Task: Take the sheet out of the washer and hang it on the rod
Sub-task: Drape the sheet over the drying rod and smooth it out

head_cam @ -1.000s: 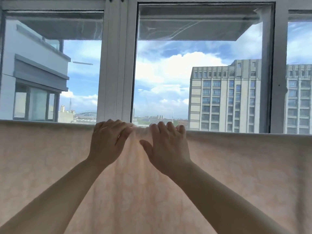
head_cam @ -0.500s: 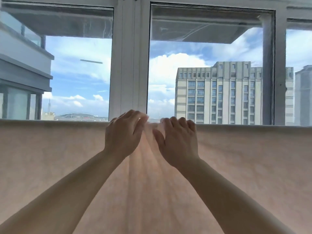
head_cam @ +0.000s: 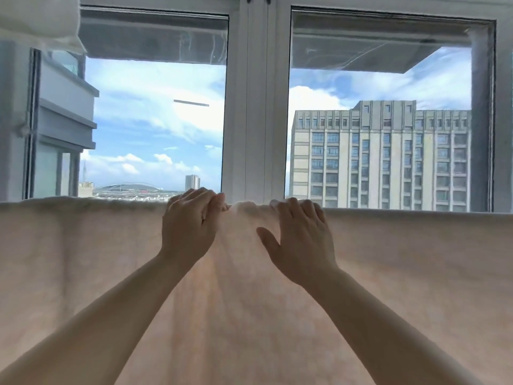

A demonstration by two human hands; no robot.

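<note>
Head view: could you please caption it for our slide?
Both hands, left hand and right hand, spread the pink sheet along its top fold.

View: head camera, the only one.
Faces: forward, level, at the window (head_cam: 255, 107).
Nearness: close; sheet (head_cam: 388, 273) fills the lower frame, forearms entering from the bottom edge.

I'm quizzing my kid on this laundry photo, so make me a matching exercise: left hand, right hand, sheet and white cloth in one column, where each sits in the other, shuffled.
Things:
1. left hand
2. right hand
3. sheet
4. white cloth

Places or states:
A. top left corner of the view
B. draped along the top edge, hanging down
C. fingers over the sheet's top edge, thumb spread out
D. pinching the bunched top edge

Pairs: 1-D, 2-C, 3-B, 4-A
</note>
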